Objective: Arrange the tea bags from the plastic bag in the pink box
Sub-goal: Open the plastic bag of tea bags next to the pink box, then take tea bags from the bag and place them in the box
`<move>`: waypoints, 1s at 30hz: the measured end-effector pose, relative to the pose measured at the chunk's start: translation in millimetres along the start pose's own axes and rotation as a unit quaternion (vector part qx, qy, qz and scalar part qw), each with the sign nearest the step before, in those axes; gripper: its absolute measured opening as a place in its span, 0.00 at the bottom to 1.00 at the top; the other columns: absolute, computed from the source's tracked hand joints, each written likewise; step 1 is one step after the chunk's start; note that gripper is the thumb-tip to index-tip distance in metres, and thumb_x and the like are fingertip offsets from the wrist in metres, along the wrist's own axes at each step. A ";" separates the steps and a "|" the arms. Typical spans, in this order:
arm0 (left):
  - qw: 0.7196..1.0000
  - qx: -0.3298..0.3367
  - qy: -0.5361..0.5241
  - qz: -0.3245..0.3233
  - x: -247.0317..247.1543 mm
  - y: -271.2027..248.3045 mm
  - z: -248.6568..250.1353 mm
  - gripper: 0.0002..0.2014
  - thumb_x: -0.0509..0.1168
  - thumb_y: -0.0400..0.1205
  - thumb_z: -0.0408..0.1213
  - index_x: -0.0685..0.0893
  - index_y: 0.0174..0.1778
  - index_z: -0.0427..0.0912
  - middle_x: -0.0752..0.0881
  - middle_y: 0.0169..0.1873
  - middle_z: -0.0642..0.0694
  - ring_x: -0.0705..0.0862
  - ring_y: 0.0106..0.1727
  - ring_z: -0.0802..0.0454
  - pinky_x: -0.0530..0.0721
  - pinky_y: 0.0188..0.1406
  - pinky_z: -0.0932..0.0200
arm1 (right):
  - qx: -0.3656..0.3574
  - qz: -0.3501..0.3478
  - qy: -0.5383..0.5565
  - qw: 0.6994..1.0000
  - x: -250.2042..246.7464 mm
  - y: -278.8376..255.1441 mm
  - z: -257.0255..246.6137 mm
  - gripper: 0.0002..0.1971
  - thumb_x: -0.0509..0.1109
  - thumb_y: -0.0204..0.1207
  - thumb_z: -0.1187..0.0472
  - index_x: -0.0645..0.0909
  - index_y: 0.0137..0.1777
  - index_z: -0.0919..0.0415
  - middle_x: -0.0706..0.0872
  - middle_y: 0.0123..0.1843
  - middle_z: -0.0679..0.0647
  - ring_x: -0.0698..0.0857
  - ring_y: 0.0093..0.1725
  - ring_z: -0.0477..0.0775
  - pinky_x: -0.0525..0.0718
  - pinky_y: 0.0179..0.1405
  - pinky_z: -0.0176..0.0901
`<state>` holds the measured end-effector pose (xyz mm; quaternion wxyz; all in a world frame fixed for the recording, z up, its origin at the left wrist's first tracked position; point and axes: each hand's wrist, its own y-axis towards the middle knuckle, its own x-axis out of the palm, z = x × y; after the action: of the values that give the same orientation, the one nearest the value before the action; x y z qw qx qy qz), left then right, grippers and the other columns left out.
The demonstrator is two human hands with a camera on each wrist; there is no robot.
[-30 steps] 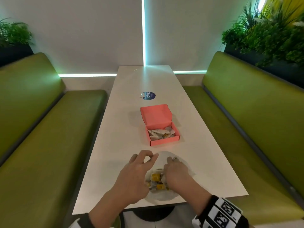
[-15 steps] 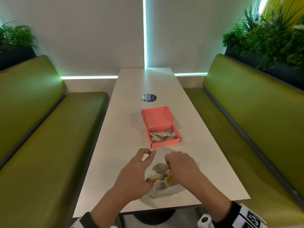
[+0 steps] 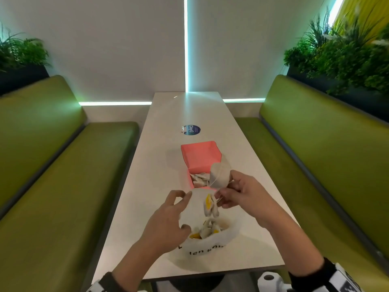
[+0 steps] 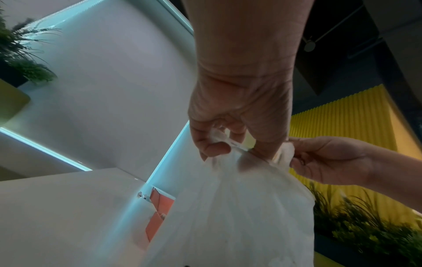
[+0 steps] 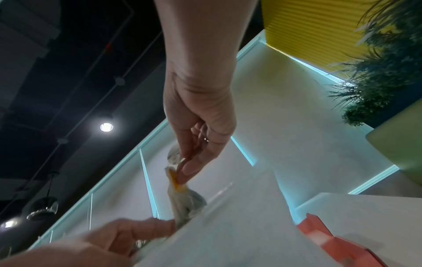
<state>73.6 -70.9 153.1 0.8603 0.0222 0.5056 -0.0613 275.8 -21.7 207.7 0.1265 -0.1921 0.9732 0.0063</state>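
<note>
You are holding the bag (image 3: 210,245) open with your left hand (image 3: 168,220), fingers and thumb pinching the gathered rim at its left side; the left wrist view is showing that pinch plainly. Your right hand (image 3: 242,194) is raised above the bag mouth, fingers curled and pinching a cluster of tea bags (image 3: 219,175) by strings and tags. One pale tea bag is sticking up beyond the fingers, and another with a yellow tag (image 3: 208,202) is dangling below the hand toward the bag. How many are caught in the pinch I cannot tell. More tea bags are lying loose in the bottom of the bag. The box (image 3: 200,165) is sitting on the bench (image 3: 164,165) just beyond the bag, lid (image 3: 201,155) tipped back and standing open, with several tea bags already lying in its tray. Key relation: the box is lying straight ahead of your right hand, just beyond it, and the raised tea bag is already overlapping the tray's right side in the head view. The right hand is the nearer one. Judgement: the dangling string is hanging back toward the bag and could drag others out, so a short forward carry with the tail cleared looks necessary.
</note>
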 end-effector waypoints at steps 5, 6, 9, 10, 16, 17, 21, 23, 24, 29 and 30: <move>0.991 -0.074 -0.071 0.087 -23.3 8.1 -17.4 0.36 0.66 0.77 0.34 0.60 0.81 0.52 0.62 0.72 0.58 0.81 0.41 0.56 0.78 0.49 0.63 | -0.074 0.050 0.083 0.993 -11.5 -3.3 -19.2 0.10 0.62 0.79 0.76 0.80 0.49 0.61 0.89 0.35 0.55 0.87 0.34 0.50 0.85 0.35 0.37; 0.986 -0.087 -0.079 0.115 -27.8 9.8 -21.0 0.36 0.66 0.77 0.32 0.61 0.80 0.51 0.63 0.71 0.56 0.81 0.40 0.55 0.79 0.49 0.61 | -0.082 0.054 0.095 0.991 -13.6 -4.1 -21.4 0.10 0.62 0.79 0.76 0.79 0.49 0.62 0.89 0.35 0.55 0.87 0.35 0.50 0.85 0.35 0.37; 0.966 -0.122 -0.080 0.214 -34.2 16.6 -31.7 0.34 0.67 0.77 0.30 0.64 0.79 0.46 0.67 0.70 0.50 0.79 0.40 0.52 0.78 0.49 0.58 | -0.088 0.058 0.112 0.988 -17.6 -4.8 -22.6 0.10 0.61 0.79 0.75 0.80 0.51 0.63 0.90 0.36 0.53 0.88 0.36 0.49 0.86 0.35 0.37; 0.959 -0.131 -0.075 0.241 -32.3 19.7 -36.6 0.33 0.67 0.77 0.30 0.64 0.79 0.44 0.67 0.70 0.47 0.77 0.42 0.52 0.77 0.49 0.59 | -0.085 0.059 0.114 0.988 -18.3 -4.7 -21.6 0.10 0.61 0.79 0.75 0.80 0.52 0.63 0.90 0.36 0.53 0.88 0.36 0.49 0.86 0.35 0.37; 0.976 -0.123 0.047 0.174 28.7 47.0 -62.8 0.33 0.65 0.78 0.33 0.63 0.80 0.52 0.69 0.73 0.50 0.71 0.66 0.47 0.75 0.56 0.52 | -0.059 0.067 0.139 0.986 -18.1 -1.1 -12.4 0.10 0.61 0.80 0.74 0.80 0.51 0.61 0.90 0.37 0.54 0.88 0.36 0.51 0.87 0.36 0.39; 0.981 -0.127 0.056 0.134 41.8 51.7 -68.0 0.33 0.63 0.79 0.34 0.63 0.80 0.54 0.69 0.73 0.52 0.67 0.70 0.47 0.72 0.60 0.51 | -0.055 0.069 0.141 0.986 -17.4 0.2 -10.4 0.10 0.62 0.80 0.74 0.80 0.50 0.60 0.90 0.37 0.54 0.88 0.36 0.51 0.87 0.36 0.39; 0.995 -0.101 0.000 -0.026 79.8 56.0 -88.9 0.18 0.62 0.82 0.41 0.77 0.68 0.58 0.69 0.70 0.53 0.72 0.71 0.51 0.74 0.67 0.52 | -0.035 0.069 0.140 0.987 -12.7 3.9 -1.7 0.09 0.62 0.80 0.74 0.80 0.50 0.61 0.90 0.37 0.54 0.88 0.34 0.50 0.85 0.33 0.36; 0.994 -0.105 -0.020 0.004 78.6 50.4 -84.1 0.11 0.61 0.82 0.54 0.83 0.56 0.60 0.69 0.68 0.55 0.74 0.68 0.53 0.74 0.67 0.53 | -0.028 0.072 0.127 0.989 -8.5 4.5 3.6 0.10 0.62 0.79 0.75 0.80 0.49 0.61 0.90 0.36 0.53 0.88 0.34 0.49 0.84 0.32 0.35; 0.993 -0.097 -0.046 0.053 74.6 48.3 -79.1 0.14 0.57 0.80 0.60 0.83 0.52 0.59 0.70 0.67 0.55 0.74 0.68 0.53 0.73 0.67 0.52 | -0.025 0.075 0.117 0.990 -4.9 5.4 6.9 0.10 0.62 0.79 0.75 0.80 0.49 0.60 0.89 0.36 0.53 0.88 0.34 0.49 0.83 0.32 0.34; 0.820 -0.022 -0.570 0.049 25.7 36.2 -11.9 0.35 0.49 0.67 0.80 0.68 0.68 0.69 0.78 0.64 0.60 0.83 0.60 0.58 0.84 0.58 0.51 | 0.002 0.071 0.101 0.992 38.2 22.6 28.7 0.11 0.62 0.79 0.75 0.80 0.56 0.64 0.88 0.42 0.60 0.88 0.39 0.52 0.88 0.39 0.41; 0.764 -0.034 -0.644 0.018 24.8 38.7 -2.6 0.33 0.47 0.67 0.77 0.66 0.68 0.73 0.81 0.62 0.61 0.85 0.59 0.54 0.86 0.55 0.48 | 0.011 0.079 0.088 0.993 49.8 27.1 35.4 0.11 0.63 0.78 0.73 0.80 0.57 0.63 0.89 0.44 0.59 0.89 0.42 0.53 0.89 0.43 0.45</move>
<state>88.3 -34.3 129.3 0.9848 -0.0426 -0.1657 -0.0282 229.7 -13.0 160.1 0.0413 -0.1128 0.9927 -0.0117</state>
